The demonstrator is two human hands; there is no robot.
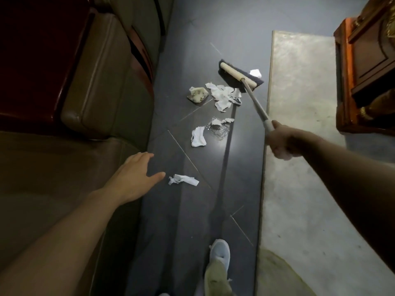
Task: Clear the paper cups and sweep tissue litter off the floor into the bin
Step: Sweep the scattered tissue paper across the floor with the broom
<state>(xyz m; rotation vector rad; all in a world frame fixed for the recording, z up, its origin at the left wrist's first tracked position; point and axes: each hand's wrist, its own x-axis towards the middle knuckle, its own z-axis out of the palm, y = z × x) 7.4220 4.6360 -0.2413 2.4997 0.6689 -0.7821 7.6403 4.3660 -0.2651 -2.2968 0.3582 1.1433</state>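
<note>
— In the centre of the frame, white crumpled tissue scraps [223, 96] lie on the dark tiled floor [188, 227], with one loose tissue strip [183, 180] lower down.
— The broom?
— The wooden-headed, dark-bristled broom [238, 74] sits just beside the upper scraps. The right hand [282, 142] is wrapped round its grey handle.
— The other?
— The left hand [134, 178] is spread, holding nothing, lower left by the brown leather sofa [96, 82].
</note>
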